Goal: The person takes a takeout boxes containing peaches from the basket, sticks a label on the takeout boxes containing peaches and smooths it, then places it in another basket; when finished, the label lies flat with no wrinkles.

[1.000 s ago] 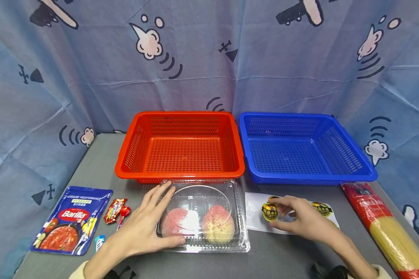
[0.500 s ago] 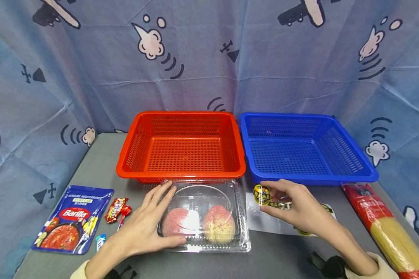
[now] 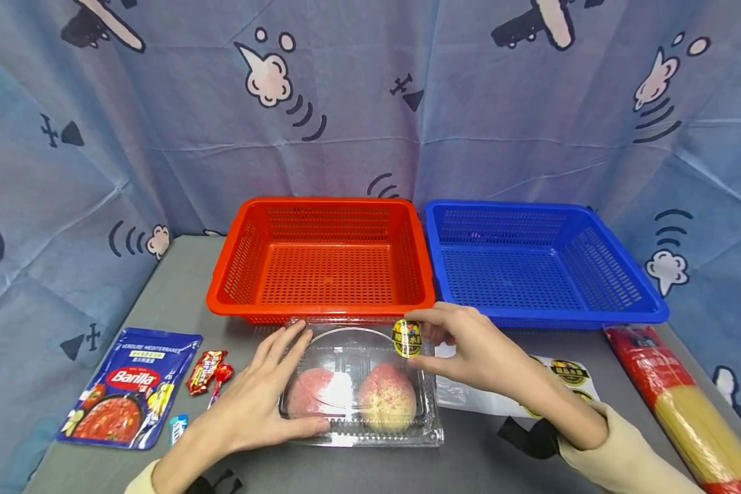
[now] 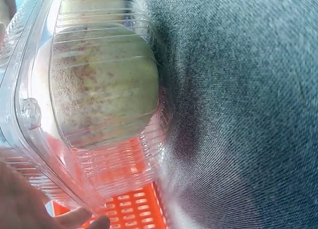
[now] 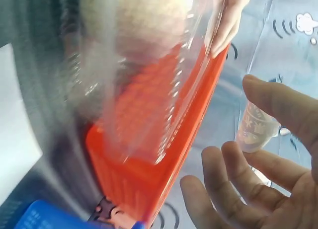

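A clear plastic clamshell box (image 3: pixel 346 346) with two peaches (image 3: pixel 385 401) inside sits in front of the red basket. My left hand (image 3: pixel 250 401) rests on its left side, fingers spread over the lid and thumb along the front. Thumb and index finger of my right hand (image 3: pixel 469 346) pinch a round black and yellow sticker (image 3: pixel 406 338) over the lid's right part. From behind, in the right wrist view, the sticker (image 5: pixel 254 127) looks pale and slightly curved. Partly under my right forearm lies the white sticker sheet (image 3: pixel 469 396), with several similar labels.
Behind the box stand a red basket (image 3: pixel 321 310) and a blue basket (image 3: pixel 549 318). On the left lie a blue Barilla pouch (image 3: pixel 130 387), a red-wrapped candy (image 3: pixel 206 372), a lollipop (image 3: pixel 222 372) and a small blue packet (image 3: pixel 178 429). A spaghetti pack (image 3: pixel 685 405) lies far right.
My right hand has lifted the sticker away from the sheet and carried it left, over the right part of the box. The left hand has stayed in place on the box.
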Demonstrator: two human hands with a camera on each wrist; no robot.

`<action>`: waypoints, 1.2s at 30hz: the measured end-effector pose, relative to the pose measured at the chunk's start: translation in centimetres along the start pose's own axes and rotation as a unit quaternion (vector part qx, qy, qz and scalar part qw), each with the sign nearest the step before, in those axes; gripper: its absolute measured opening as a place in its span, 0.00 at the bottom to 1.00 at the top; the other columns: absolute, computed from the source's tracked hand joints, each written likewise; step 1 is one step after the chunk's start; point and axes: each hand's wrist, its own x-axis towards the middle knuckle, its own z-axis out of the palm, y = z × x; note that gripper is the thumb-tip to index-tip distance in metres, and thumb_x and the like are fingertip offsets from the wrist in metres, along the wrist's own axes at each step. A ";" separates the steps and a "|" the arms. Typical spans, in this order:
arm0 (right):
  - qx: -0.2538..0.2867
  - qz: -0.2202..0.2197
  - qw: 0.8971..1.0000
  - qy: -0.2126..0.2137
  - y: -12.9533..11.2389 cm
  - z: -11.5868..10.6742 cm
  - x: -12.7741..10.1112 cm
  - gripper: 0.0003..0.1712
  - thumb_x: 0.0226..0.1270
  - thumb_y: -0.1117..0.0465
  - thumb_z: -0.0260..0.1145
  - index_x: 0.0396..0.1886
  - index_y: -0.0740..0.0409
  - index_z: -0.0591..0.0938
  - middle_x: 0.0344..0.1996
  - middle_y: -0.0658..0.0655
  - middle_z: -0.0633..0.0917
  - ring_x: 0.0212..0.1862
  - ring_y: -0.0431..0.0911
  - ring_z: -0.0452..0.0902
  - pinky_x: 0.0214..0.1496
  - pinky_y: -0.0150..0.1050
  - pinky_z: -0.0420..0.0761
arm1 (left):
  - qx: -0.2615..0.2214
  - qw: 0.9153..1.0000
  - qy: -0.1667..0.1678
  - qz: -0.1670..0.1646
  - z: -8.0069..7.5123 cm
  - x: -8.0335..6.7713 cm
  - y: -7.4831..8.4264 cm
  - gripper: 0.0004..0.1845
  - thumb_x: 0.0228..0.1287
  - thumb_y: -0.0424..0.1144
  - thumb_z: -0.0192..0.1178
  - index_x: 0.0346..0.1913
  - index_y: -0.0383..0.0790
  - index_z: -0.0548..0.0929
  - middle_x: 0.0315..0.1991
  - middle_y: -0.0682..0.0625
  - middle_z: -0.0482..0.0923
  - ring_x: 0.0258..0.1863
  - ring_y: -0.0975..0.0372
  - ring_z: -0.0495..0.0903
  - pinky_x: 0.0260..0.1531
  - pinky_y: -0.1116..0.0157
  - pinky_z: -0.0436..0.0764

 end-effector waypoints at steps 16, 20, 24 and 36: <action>-0.043 0.011 0.995 -0.086 -3.0 1.9 4.0 0.28 0.55 0.55 0.81 0.56 0.58 0.86 0.36 0.52 0.88 0.35 0.42 0.79 0.32 0.28 0.75 | -0.002 1.000 -0.003 -0.004 0.0 0.0 0.1 0.65 0.46 0.78 0.67 0.83 0.55 0.50 0.84 0.56 0.44 0.82 0.52 0.49 0.66 0.36 0.73; -0.050 0.030 0.992 -0.108 -3.8 2.5 4.4 0.29 0.54 0.54 0.81 0.57 0.57 0.86 0.39 0.52 0.89 0.37 0.43 0.81 0.30 0.30 0.75 | -0.001 1.000 -0.002 -0.001 0.0 0.0 0.1 0.66 0.46 0.78 0.68 0.83 0.54 0.50 0.84 0.56 0.45 0.83 0.52 0.49 0.67 0.37 0.72; -0.065 0.041 0.990 -0.119 -4.8 3.1 4.9 0.29 0.53 0.53 0.82 0.56 0.55 0.87 0.39 0.51 0.88 0.37 0.41 0.81 0.29 0.34 0.78 | 0.000 1.000 0.000 0.001 0.0 0.0 0.0 0.66 0.46 0.80 0.64 0.83 0.53 0.50 0.84 0.54 0.45 0.83 0.52 0.49 0.66 0.37 0.73; -0.091 0.056 0.981 -0.164 -6.2 3.7 6.0 0.27 0.52 0.54 0.83 0.53 0.56 0.88 0.40 0.52 0.91 0.28 0.40 0.78 0.24 0.34 0.75 | -0.006 1.000 -0.005 0.001 0.0 0.0 -0.1 0.65 0.46 0.83 0.61 0.83 0.56 0.49 0.84 0.54 0.46 0.83 0.51 0.49 0.67 0.38 0.73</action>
